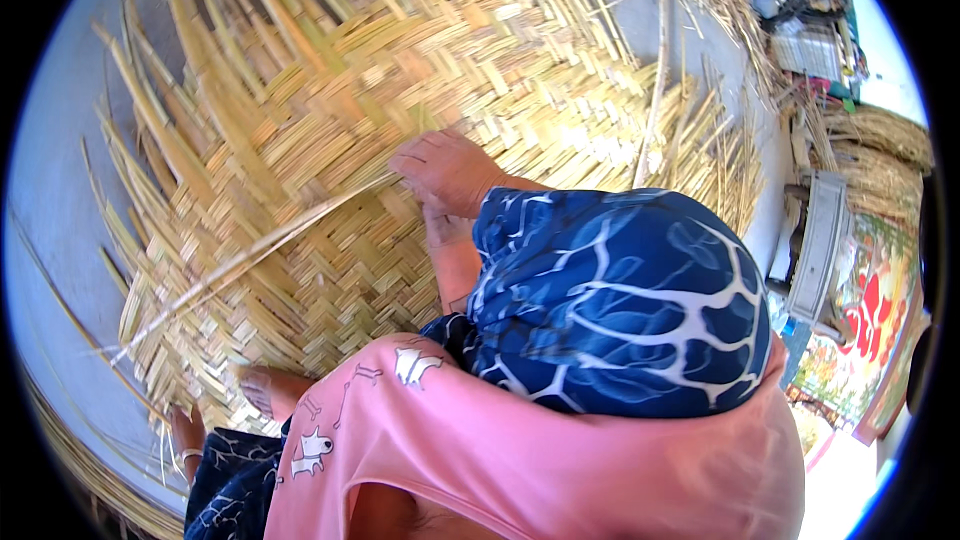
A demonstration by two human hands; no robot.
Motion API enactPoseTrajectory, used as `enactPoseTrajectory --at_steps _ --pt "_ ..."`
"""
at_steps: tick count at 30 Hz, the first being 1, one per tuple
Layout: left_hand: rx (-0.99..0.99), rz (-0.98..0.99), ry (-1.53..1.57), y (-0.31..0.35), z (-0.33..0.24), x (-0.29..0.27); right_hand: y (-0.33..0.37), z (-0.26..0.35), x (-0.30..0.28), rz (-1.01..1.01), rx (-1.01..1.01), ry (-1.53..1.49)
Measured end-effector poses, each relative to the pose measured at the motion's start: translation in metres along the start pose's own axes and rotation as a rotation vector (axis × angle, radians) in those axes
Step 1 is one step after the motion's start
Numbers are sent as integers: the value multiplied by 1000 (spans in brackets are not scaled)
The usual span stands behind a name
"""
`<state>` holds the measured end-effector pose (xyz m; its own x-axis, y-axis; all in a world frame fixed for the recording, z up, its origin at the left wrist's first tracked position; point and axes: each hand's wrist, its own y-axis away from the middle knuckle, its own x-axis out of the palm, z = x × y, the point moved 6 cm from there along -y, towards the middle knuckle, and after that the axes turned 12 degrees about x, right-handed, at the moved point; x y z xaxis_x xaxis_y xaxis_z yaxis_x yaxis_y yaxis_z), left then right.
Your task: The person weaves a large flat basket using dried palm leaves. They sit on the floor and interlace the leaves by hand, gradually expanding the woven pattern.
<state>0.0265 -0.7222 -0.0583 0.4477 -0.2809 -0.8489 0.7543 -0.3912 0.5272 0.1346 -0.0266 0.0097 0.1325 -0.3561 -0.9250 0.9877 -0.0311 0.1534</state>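
Note:
A broad woven mat [350, 270] of flat, straw-coloured split reed strips lies beneath me in a zigzag weave. My right hand [445, 170] is over its middle, fingers closed at the end of a long pale strip [260, 243]. From there this strip slants down across the weave to the mat's lower left edge. My left hand [186, 434], with a pale bangle at the wrist, is low at that edge beside loose strip ends; its fingers are too unclear to read. One bare foot [268, 390] rests on the mat between the hands.
Long unwoven strips [190, 60] fan out past the mat's far and left edges onto the grey floor [70, 210]. Bundled straw [880, 155] and a grey metal object [816, 240] stand at the right. Patterned blue cloth [620, 300] hides part of my right arm.

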Motion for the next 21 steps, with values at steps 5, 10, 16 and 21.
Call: enactPoseTrajectory --at_steps 5,10,16,21 --pt "10 227 62 -39 -37 -68 7 -3 7 -131 101 -21" --pt "151 35 293 -84 -93 -157 0 -6 6 -43 131 10" --pt "423 59 362 -113 -166 -251 26 -21 -5 -175 187 -70" --pt "563 -31 137 -141 -209 -279 54 -17 -13 -259 394 -197"
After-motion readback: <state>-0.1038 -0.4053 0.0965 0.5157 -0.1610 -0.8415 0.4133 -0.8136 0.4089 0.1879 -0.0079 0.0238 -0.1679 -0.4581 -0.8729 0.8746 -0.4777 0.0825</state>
